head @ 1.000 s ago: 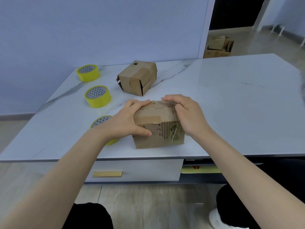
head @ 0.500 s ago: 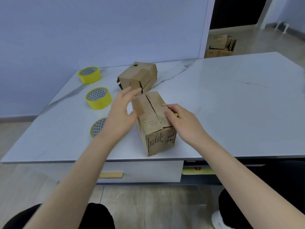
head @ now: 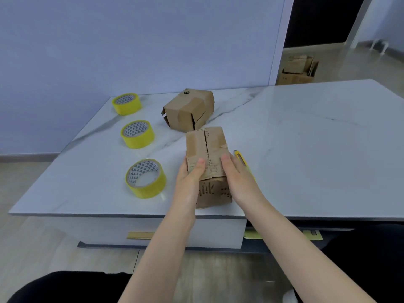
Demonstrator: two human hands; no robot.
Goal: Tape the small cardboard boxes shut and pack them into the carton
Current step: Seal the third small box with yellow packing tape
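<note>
We note the box (head: pixel 205 149) has been turned lengthwise at the bench (head: pixel 306 138) edge; left hand (head: pixel 190 173) and right hand (head: pixel 235 171) clamp its sides, flap seam up, ready for taping.

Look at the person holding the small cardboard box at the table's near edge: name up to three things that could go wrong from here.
1. The box sits close to the table's front edge; a push could tip it off.
2. Its top flaps show an open seam, held only by the left hand and right hand; letting go to fetch the nearest tape roll may let them spring up.
3. The yellow utility knife lies right beside the right hand, so a nick seems possible.
</note>
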